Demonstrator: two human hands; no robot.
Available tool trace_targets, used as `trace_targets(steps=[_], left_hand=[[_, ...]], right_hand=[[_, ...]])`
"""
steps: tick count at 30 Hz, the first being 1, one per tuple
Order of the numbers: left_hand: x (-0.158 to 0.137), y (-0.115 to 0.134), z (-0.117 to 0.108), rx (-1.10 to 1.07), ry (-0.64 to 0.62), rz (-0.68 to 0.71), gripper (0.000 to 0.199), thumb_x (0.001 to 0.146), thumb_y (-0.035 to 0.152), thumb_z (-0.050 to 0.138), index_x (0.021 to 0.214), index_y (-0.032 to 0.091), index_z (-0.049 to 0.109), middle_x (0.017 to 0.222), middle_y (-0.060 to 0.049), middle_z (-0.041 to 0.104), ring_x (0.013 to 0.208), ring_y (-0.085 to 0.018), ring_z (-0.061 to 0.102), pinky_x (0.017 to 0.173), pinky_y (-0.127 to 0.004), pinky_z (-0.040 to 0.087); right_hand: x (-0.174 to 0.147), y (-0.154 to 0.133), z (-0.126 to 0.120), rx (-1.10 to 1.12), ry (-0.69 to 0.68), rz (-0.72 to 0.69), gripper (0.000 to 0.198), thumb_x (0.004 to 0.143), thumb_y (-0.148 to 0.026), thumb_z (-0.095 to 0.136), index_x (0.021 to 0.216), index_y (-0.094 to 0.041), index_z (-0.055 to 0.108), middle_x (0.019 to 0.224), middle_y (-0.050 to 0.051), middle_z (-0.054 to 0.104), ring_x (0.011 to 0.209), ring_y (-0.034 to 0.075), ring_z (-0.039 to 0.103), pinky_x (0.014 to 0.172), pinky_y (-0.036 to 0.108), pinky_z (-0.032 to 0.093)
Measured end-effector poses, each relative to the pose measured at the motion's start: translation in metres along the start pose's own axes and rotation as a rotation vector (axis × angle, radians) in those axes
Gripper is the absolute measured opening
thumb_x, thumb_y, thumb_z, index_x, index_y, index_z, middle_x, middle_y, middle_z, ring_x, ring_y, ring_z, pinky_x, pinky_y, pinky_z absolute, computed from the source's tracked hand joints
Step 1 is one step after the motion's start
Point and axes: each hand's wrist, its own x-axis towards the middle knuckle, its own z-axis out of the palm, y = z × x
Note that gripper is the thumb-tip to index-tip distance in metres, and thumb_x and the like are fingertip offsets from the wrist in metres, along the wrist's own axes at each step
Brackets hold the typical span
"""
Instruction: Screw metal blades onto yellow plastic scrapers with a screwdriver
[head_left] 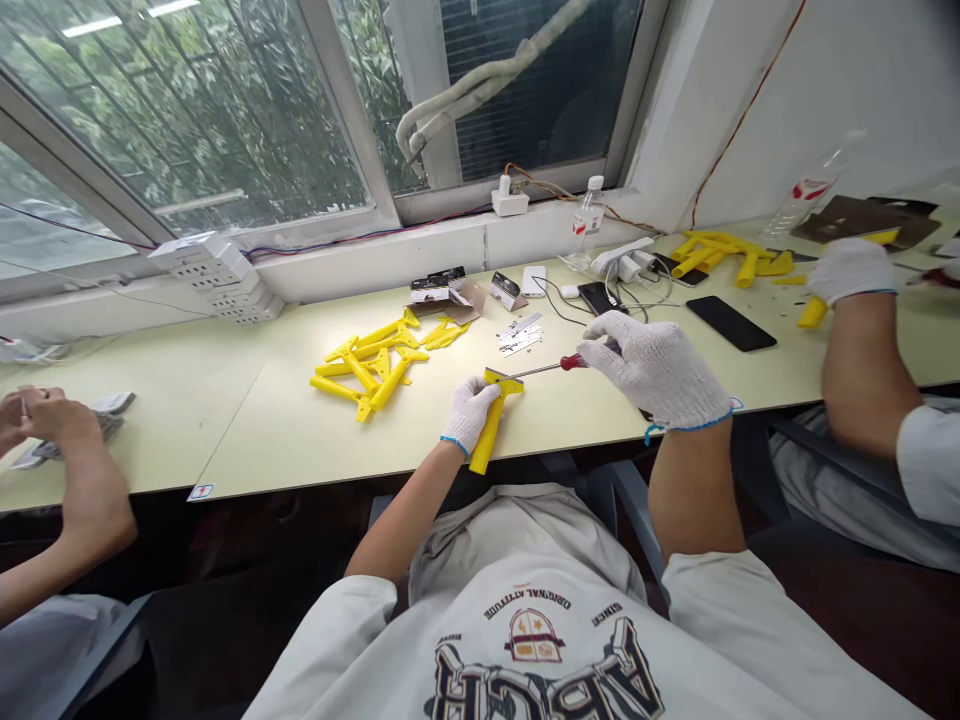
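Note:
My left hand (469, 412), in a white knit glove, is closed around a yellow plastic scraper (489, 432) near the table's front edge. The scraper's wide head points away from me and its handle towards me. My gloved right hand (649, 365) grips the red handle of a screwdriver (551, 367). Its metal shaft runs left, with the tip at the scraper's head; whether it sits in a screw is too small to tell. Beyond my hands lie flat metal blades (521, 335) with small dark screws. Several yellow scraper parts (367, 365) are piled to the left.
Small black-and-white boxes (439, 288) stand behind the blades. A power strip (624, 258) with cables, a water bottle (588, 222) and a black phone (730, 323) are at the right. Co-workers' hands (855, 270) are busy on both sides. White boxes (217, 275) stack by the window.

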Motion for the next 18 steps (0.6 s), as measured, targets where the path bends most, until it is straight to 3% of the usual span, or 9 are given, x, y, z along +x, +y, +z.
trace_targets(steps=[5, 9, 12, 14, 18], left_hand=[[0.0021, -0.0023, -0.0008, -0.025, 0.01, -0.009, 0.023, 0.087, 0.036, 0.078, 0.095, 0.021, 0.062, 0.081, -0.002, 0.07, 0.065, -0.016, 0.069, 0.06, -0.029, 0.063], [0.0032, -0.0033, -0.0006, -0.021, 0.005, -0.001, 0.022, 0.087, 0.035, 0.077, 0.095, 0.021, 0.062, 0.083, -0.002, 0.071, 0.068, -0.017, 0.07, 0.061, -0.03, 0.064], [0.0026, -0.0028, 0.0, -0.025, 0.008, -0.005, 0.022, 0.087, 0.035, 0.077, 0.093, 0.021, 0.061, 0.08, -0.001, 0.07, 0.064, -0.016, 0.069, 0.059, -0.03, 0.063], [0.0021, -0.0023, 0.0003, -0.027, 0.004, -0.009, 0.022, 0.087, 0.035, 0.077, 0.093, 0.022, 0.061, 0.078, -0.001, 0.07, 0.062, -0.016, 0.068, 0.058, -0.029, 0.061], [0.0019, -0.0019, 0.0001, -0.004, 0.008, 0.004, 0.022, 0.086, 0.035, 0.077, 0.093, 0.022, 0.06, 0.077, -0.001, 0.07, 0.06, -0.016, 0.068, 0.054, -0.026, 0.057]], right_hand=[[-0.0028, 0.0012, 0.0006, 0.099, -0.014, -0.157, 0.02, 0.1, -0.029, 0.061, 0.118, -0.02, 0.066, 0.117, 0.014, 0.075, 0.101, 0.023, 0.073, 0.094, 0.035, 0.059], [-0.0036, 0.0038, -0.0011, 0.13, -0.044, -0.198, 0.015, 0.105, -0.027, 0.054, 0.112, -0.022, 0.066, 0.109, 0.01, 0.074, 0.098, 0.021, 0.072, 0.092, 0.036, 0.059], [-0.0009, 0.0048, 0.0011, 0.101, -0.019, -0.193, 0.018, 0.106, -0.029, 0.056, 0.116, -0.023, 0.07, 0.114, 0.008, 0.077, 0.101, 0.021, 0.075, 0.094, 0.035, 0.059], [0.0015, 0.0047, 0.004, 0.071, -0.005, -0.13, 0.021, 0.105, -0.035, 0.063, 0.12, -0.023, 0.071, 0.114, 0.007, 0.08, 0.1, 0.022, 0.078, 0.092, 0.035, 0.06], [0.0022, 0.0001, 0.005, -0.03, 0.03, 0.003, 0.032, 0.102, -0.044, 0.068, 0.122, -0.02, 0.072, 0.093, 0.008, 0.08, 0.086, 0.025, 0.078, 0.08, 0.036, 0.057]])
